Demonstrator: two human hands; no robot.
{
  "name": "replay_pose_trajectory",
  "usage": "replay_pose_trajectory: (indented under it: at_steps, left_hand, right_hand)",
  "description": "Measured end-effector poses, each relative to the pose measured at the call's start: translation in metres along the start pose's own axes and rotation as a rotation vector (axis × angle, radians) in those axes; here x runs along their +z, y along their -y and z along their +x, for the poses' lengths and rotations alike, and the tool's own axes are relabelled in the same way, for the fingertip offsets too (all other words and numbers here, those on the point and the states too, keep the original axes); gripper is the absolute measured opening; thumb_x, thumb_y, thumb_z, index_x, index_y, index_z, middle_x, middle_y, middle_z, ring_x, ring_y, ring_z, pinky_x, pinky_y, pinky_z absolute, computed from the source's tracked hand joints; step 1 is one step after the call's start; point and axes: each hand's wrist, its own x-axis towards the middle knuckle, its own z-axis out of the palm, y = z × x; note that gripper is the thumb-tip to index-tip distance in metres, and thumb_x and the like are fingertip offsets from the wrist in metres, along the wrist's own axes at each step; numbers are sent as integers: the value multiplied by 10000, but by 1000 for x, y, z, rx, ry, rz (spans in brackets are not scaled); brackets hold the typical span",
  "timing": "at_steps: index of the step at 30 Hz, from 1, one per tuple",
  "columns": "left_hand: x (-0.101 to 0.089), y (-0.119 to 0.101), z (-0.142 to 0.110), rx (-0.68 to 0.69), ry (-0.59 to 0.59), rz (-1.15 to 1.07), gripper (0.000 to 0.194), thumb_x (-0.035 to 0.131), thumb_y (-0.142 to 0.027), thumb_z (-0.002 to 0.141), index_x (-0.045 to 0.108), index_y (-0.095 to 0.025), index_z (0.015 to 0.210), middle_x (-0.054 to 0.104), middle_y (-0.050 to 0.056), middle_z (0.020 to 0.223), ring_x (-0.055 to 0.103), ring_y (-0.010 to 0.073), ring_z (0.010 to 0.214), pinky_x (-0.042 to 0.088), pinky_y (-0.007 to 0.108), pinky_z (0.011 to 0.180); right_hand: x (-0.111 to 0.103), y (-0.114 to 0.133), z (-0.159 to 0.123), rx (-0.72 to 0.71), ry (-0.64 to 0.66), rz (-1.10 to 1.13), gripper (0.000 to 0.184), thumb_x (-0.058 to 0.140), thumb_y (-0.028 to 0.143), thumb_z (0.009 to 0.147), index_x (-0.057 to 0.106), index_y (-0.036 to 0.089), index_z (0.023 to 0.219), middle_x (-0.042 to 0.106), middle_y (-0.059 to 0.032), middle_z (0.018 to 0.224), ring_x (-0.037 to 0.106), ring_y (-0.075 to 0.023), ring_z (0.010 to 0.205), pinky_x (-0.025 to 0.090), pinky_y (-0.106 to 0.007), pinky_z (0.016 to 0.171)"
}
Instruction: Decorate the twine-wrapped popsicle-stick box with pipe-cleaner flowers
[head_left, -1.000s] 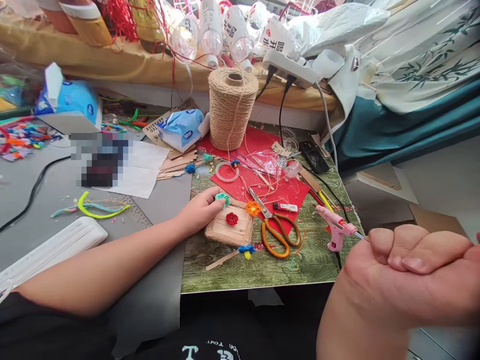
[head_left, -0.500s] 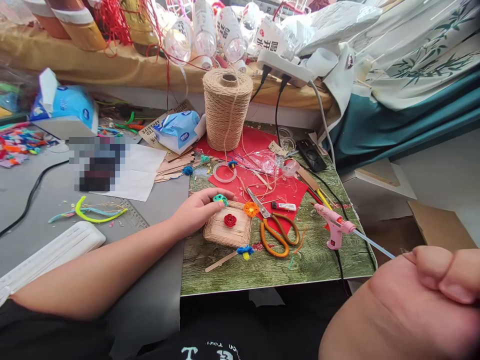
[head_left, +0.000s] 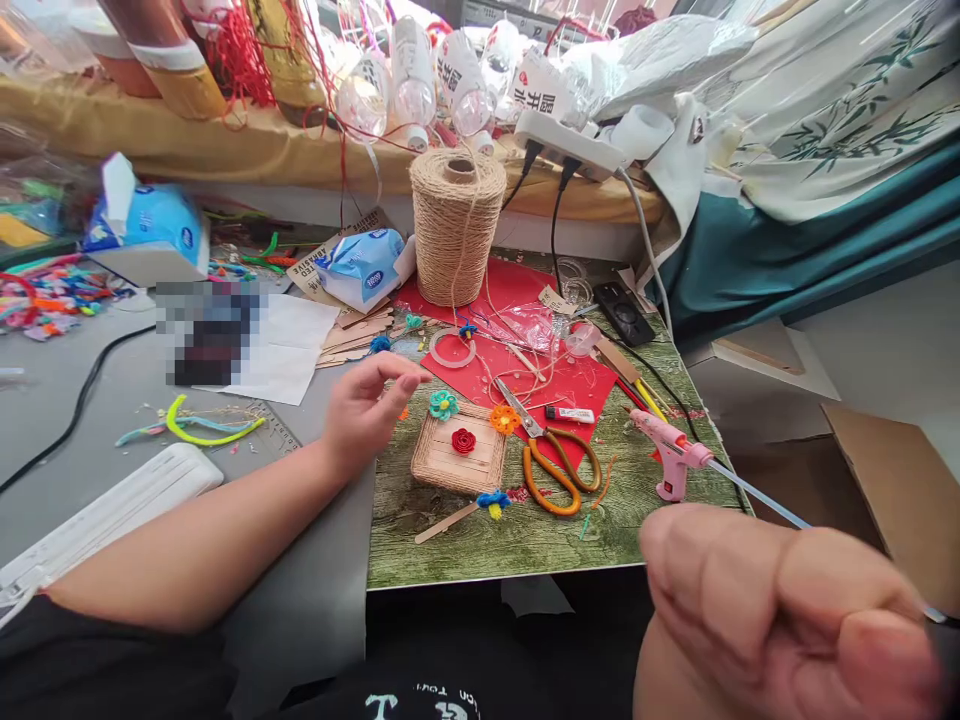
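Observation:
My left hand (head_left: 371, 410) is raised just left of a small twine-wrapped craft-stick box (head_left: 429, 465), its fingers loosely bent and no object visible in them. A red rose (head_left: 464, 441) sits in the middle of the box top. Teal (head_left: 444, 404) and orange (head_left: 505, 419) flowers are at two corners, a blue flower (head_left: 493, 503) by the front one. A craft stick (head_left: 446, 523) lies in front. Close to the camera, my right hand (head_left: 765, 600) is closed; whatever it may hold is hidden. Behind it runs the glue stick (head_left: 757, 491) of a pink glue gun (head_left: 670, 450).
Orange-handled scissors (head_left: 551, 465) lie right of the box. A twine spool (head_left: 459, 230) stands behind, near red sheets (head_left: 517, 380). A power strip (head_left: 570, 145) and several bottles line the ledge. Tissue packs (head_left: 364, 268), pipe cleaners (head_left: 214, 430) and a white device (head_left: 112, 530) are on the left.
My left hand has lifted off the box and moved left, uncovering the teal flower. My right hand has turned, still closed, near the camera. The view has shifted slightly.

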Motion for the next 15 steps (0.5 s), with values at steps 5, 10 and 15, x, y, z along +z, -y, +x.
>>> replay_pose_trajectory:
  at_steps: [5,10,15]
  left_hand:
    - [12,-69,-31,462,818,-27,400,706,-515,968,691,-301,1305,831,96,1096,795,267,986,634,416,932]
    - [36,-97,-65,499,814,-12,894,700,-457,989,223,-174,1690,757,209,1290,771,298,1133,658,382,948]
    - [28,-95,-83,464,694,84,481,669,-263,1019,529,-223,1477,835,103,1059,814,226,888,661,318,769]
  right_hand:
    - [29,-1,-19,-29,532,28,405,453,408,1136,551,257,773,614,49,553,614,-129,481,535,-284,574]
    - [41,-8,-32,-106,578,-97,172,588,341,1093,701,248,1002,799,-9,804,776,-148,734,628,-260,763]
    - [31,-8,-46,-179,472,-208,75,727,236,1006,742,233,1080,853,-47,987,823,-178,854,657,-279,796]
